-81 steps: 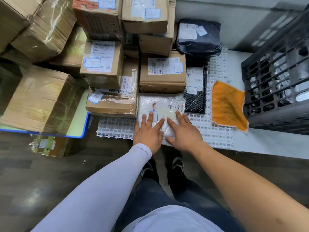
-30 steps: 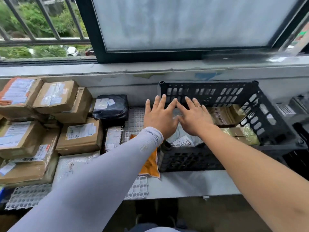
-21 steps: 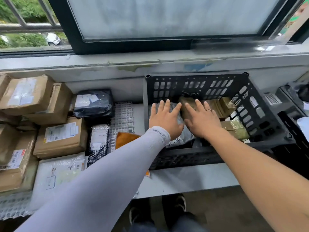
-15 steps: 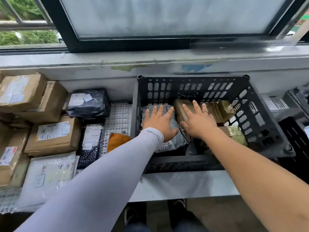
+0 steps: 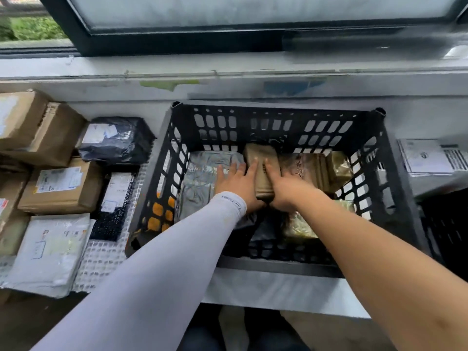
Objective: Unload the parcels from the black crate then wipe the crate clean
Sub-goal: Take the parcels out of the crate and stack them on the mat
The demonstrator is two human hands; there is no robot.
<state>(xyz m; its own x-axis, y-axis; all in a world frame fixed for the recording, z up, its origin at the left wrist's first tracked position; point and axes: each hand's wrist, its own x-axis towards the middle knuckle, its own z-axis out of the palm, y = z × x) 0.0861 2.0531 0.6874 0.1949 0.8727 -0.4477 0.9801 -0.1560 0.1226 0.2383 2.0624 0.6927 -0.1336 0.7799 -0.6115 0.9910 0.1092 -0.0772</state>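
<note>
The black crate (image 5: 395,188) stands on a white ledge under the window and holds several parcels. A narrow brown parcel (image 5: 262,158) lies in its middle. Left of it lies a silver bag (image 5: 200,183); to the right are more brown and gold-wrapped parcels (image 5: 306,168). Both my hands are inside the crate on either side of the brown parcel. My left hand (image 5: 238,183) lies with straight fingers over the silver bag and against the parcel's left side. My right hand (image 5: 285,190) holds its right side, fingers partly hidden. An orange cloth (image 5: 157,211) shows through the crate's left wall.
Left of the crate are stacked cardboard boxes (image 5: 58,188), a black bag parcel (image 5: 116,140), a black mailer (image 5: 114,206) and a white bag parcel (image 5: 48,252) on a white grid mat (image 5: 101,259). A second dark crate (image 5: 445,236) and a labelled white parcel (image 5: 425,158) sit at right.
I turned from the white parcel in the left pile to the crate. Both hands went down into it and closed in on the brown parcel's two sides.
</note>
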